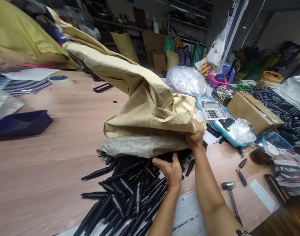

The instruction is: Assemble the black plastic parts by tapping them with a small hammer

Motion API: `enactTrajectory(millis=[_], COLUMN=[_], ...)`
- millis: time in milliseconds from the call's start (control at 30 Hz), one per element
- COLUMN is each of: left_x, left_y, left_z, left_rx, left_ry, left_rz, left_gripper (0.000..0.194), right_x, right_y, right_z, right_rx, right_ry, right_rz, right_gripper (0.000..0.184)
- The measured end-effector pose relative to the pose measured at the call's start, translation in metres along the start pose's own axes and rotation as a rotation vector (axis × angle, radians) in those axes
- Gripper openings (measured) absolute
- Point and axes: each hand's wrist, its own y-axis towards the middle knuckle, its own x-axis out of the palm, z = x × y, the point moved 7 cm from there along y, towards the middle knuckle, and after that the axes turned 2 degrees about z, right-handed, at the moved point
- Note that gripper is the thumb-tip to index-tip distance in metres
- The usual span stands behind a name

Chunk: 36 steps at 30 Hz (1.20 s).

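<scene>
A large tan woven sack (145,98) lies tipped over the wooden table (53,157), its grey-lined mouth facing me. A heap of several black pen-like tubes (130,193) has spilled out below the mouth. My right hand (196,136) is closed on the sack's edge at the right of the mouth, holding it up. My left hand (169,170) is just under the mouth, fingers curled onto the black tubes at the opening; what it grips is partly hidden.
A calculator (213,109) rests on a blue basket (228,139), next to a cardboard box (253,111). A small hammer (230,190) and loose black parts lie at right. A dark tray (19,123) sits at left. Shelves and bags fill the background.
</scene>
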Motion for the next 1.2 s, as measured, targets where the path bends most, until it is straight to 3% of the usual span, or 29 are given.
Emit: enactTrajectory(millis=[100, 333, 567, 700, 900, 1067, 1200], left_x=[-0.006, -0.01, -0.026, -0.027, -0.033, -0.055, -0.096], left_y=[-0.006, -0.01, -0.021, -0.022, -0.019, -0.023, -0.008], left_z=[0.008, 0.018, 0.049, 0.057, 0.066, 0.093, 0.087], left_rx=[0.038, 0.137, 0.403, 0.511, 0.553, 0.61, 0.566], left_ry=[0.022, 0.126, 0.189, 0.223, 0.22, 0.247, 0.424], left_rz=[0.081, 0.123, 0.254, 0.255, 0.263, 0.258, 0.28], left_gripper=[0.063, 0.048, 0.027, 0.02, 0.019, 0.021, 0.031], right_x=[0.002, 0.0, 0.0, 0.0, 0.0, 0.001, 0.007], right_y=[0.001, 0.001, 0.002, 0.002, 0.004, 0.008, 0.011], right_z=[-0.002, 0.0, 0.002, 0.0, 0.001, 0.004, 0.013], right_rx=[-0.025, -0.034, -0.035, -0.058, -0.092, -0.083, -0.029], right_ry=[-0.005, 0.004, 0.031, 0.025, 0.039, 0.093, 0.094], right_rz=[-0.006, 0.026, 0.062, 0.079, 0.094, 0.102, 0.102], right_gripper=[0.02, 0.019, 0.022, 0.023, 0.021, 0.026, 0.034])
